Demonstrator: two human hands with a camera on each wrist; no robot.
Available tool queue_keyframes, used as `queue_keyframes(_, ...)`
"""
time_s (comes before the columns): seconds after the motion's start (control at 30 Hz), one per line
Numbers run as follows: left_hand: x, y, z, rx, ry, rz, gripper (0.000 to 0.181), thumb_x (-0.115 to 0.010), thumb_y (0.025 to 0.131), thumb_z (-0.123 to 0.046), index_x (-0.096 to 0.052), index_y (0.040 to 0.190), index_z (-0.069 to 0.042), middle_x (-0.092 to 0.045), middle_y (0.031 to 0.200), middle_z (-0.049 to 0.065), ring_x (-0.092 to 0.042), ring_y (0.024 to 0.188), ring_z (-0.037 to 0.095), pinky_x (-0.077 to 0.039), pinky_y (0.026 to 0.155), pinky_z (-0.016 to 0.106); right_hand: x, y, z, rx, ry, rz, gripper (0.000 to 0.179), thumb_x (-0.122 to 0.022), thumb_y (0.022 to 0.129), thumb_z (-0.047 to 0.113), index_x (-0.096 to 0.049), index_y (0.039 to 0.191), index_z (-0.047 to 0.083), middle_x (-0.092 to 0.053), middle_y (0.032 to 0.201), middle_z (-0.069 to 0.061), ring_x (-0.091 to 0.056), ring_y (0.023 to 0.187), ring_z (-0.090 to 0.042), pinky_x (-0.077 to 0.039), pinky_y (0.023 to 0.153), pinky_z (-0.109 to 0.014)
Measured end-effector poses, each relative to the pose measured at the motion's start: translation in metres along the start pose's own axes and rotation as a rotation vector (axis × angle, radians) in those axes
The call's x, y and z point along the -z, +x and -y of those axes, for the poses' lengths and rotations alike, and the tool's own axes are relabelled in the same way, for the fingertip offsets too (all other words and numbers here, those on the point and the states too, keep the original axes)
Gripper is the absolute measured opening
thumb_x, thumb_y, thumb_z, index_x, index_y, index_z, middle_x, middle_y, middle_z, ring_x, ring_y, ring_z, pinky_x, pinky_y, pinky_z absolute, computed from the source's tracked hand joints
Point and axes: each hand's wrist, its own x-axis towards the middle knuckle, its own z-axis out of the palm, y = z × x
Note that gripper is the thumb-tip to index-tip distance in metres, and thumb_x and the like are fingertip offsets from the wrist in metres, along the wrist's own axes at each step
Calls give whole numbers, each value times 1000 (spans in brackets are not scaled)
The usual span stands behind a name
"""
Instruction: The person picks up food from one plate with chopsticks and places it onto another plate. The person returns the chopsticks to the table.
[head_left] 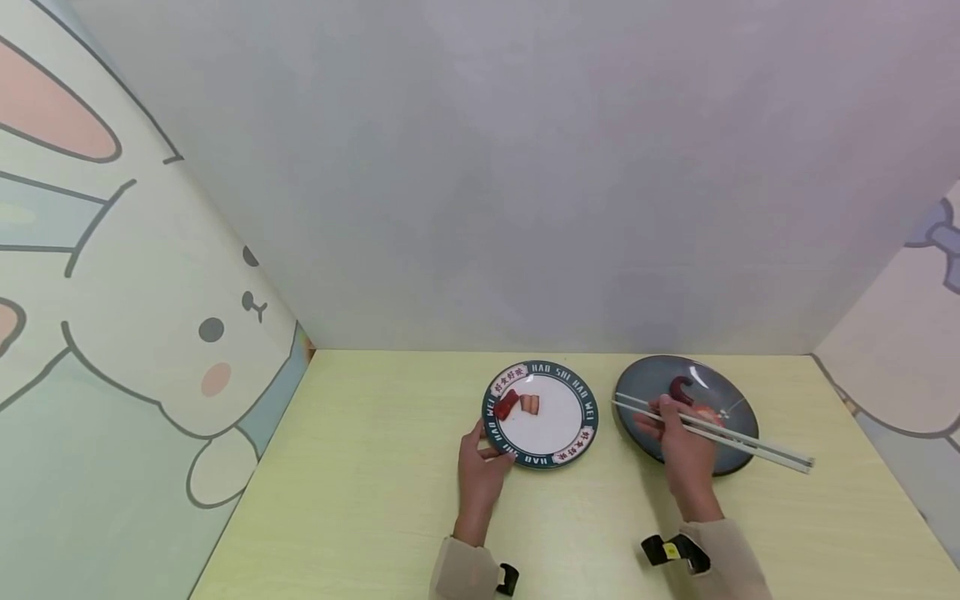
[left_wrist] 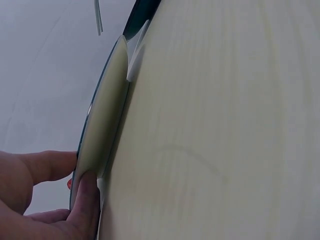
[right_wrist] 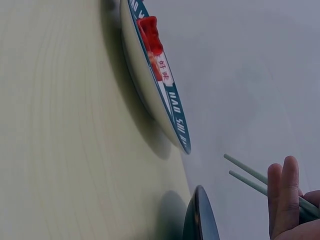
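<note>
My left hand (head_left: 482, 477) pinches the near-left rim of a round white plate (head_left: 551, 425) with a dark green lettered border. In the left wrist view, the fingers (left_wrist: 50, 165) lie on both sides of that rim. On the plate are a red piece of food (head_left: 507, 405) and a pinkish-white striped piece (head_left: 529, 404), like a meat slice. Over a dark grey dish (head_left: 648, 379), my right hand (head_left: 688, 450) holds a pair of pale green chopsticks (head_left: 772, 452). Their tips point left, slightly apart, with nothing between them. A curved dark red piece (head_left: 680, 389) lies in the dish.
Both dishes stand on a pale yellow wood-grain table (head_left: 360, 467), near its back edge. Behind rises a plain grey wall (head_left: 480, 183). A cartoon-printed wall (head_left: 150, 350) borders the left side, and another stands at the right. Beside the hand, an orange-red patch (head_left: 707, 414) shows in the dark dish.
</note>
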Motion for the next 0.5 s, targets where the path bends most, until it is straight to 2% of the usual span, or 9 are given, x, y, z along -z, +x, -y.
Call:
queue_keyframes(0.33, 0, -1, -1, -3, -6, 1, 78, -77, 85, 7, -48, 156, -1, -57, 127, 13, -64, 95, 21, -57, 73, 31, -11, -8, -5, -78, -68, 41, 38, -55, 110, 17, -62, 119, -19, -77, 81, 5, -77, 74, -4, -61, 73, -23)
queue_keyframes(0.5, 1, -2, -2, -6, -9, 3, 78, -77, 85, 7, -47, 156, -1, -57, 127, 13, -63, 94, 20, -57, 72, 31, -17, -14, -9, -90, -112, 71, 41, -54, 111, 21, -61, 123, -18, -78, 87, 5, -76, 76, -2, -61, 75, -22)
